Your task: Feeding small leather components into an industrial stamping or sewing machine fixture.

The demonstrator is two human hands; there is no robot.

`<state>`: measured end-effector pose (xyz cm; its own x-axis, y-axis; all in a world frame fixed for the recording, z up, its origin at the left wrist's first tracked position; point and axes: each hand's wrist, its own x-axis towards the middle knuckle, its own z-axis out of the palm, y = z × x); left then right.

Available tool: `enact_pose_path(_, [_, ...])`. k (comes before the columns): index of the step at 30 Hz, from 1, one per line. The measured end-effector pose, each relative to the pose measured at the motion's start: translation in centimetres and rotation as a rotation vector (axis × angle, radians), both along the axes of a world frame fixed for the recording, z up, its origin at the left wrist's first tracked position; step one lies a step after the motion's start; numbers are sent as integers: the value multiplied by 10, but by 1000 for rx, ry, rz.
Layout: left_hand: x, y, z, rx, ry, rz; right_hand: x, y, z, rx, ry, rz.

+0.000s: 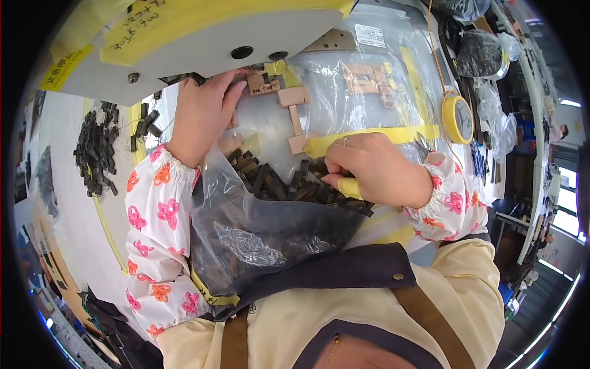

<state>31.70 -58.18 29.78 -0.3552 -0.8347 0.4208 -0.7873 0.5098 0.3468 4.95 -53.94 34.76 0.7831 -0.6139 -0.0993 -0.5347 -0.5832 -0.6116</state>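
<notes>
Head view, right fingers [337,158] at dark pieces [265,182]

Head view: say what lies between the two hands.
The head view shows tan blocks and one end of a yellow strip between the left hand and right hand, with dark pieces nearer the body.

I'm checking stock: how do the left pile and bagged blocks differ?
The left pile lies loose on the table; the bagged blocks sit in a clear plastic bag. The right hand is at the bagged blocks; no hand touches the left pile. Both show small, dark, oblong pieces.
</notes>
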Motion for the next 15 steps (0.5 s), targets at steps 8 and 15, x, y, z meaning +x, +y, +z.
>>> enact_pose_path(8, [-3,-5,-7,51,108,75,10,-12,10,80,-144,-20])
enact_pose_path(15, [-2,-6,-11,-73,135,92,30,-71,-9,11,-446,-203])
